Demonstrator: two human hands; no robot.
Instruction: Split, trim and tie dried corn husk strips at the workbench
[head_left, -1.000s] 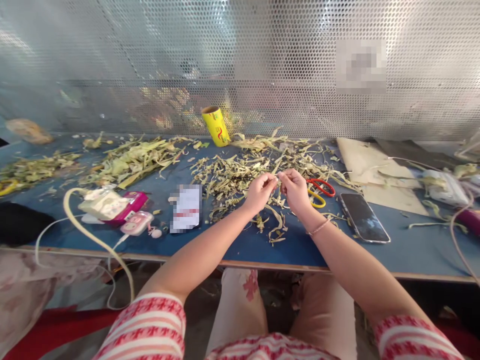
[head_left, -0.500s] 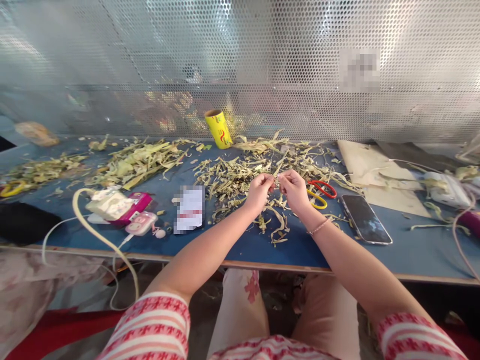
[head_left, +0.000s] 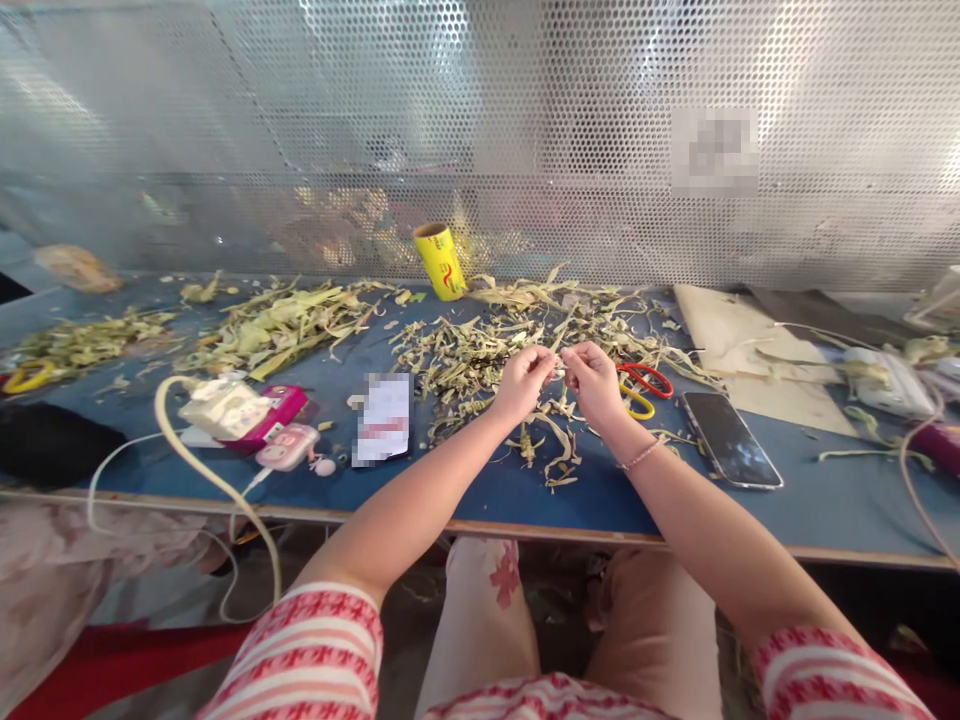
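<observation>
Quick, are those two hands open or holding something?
Left hand: closed in a pinch; anything held is too small to tell.
Right hand: also pinched closed; anything held is unclear.

From my end I see short sleeves banded in white, red and pink, a matching top, pale trousers with a red flower-like motif on the left leg, and a thin bracelet, perhaps beaded, at the right wrist.

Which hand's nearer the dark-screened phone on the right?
Right. The right hand is over the dried plant pile, left of the phone and apart from it. The left hand is farther left, beyond the right hand.
</observation>
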